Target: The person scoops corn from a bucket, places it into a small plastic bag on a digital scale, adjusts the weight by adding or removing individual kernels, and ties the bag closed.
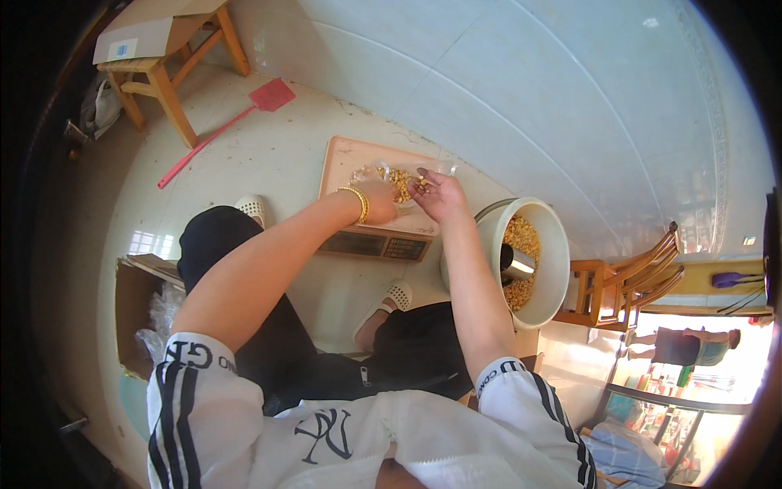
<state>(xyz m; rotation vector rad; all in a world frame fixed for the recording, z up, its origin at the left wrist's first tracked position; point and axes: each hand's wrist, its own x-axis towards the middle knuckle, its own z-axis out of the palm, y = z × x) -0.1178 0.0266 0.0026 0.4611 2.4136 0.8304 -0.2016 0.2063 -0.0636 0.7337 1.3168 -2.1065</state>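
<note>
A clear plastic bag (443, 165) of yellow kernels (397, 180), which look like corn, lies on the pink-beige pan (351, 153) of a digital scale with a keypad (404, 248). My left hand (380, 198), with a gold bracelet at its wrist, reaches over the bag's near side; its fingertips are hidden, so its grip is unclear. Beside it, my right hand (441, 194) is turned palm up with a few kernels (421, 181) at its curled fingers. Right of the scale, a white bucket (556, 269) holds more kernels (522, 235) and a metal scoop (520, 264).
A pink fly swatter (272, 95) lies on the floor near a wooden stool (165, 91) bearing cardboard (143, 36). At left stands a cardboard box (131, 318) with plastic bags (165, 312). A tiled wall (489, 79) rises beyond; wooden chairs (602, 293) and another person (690, 346) are at right.
</note>
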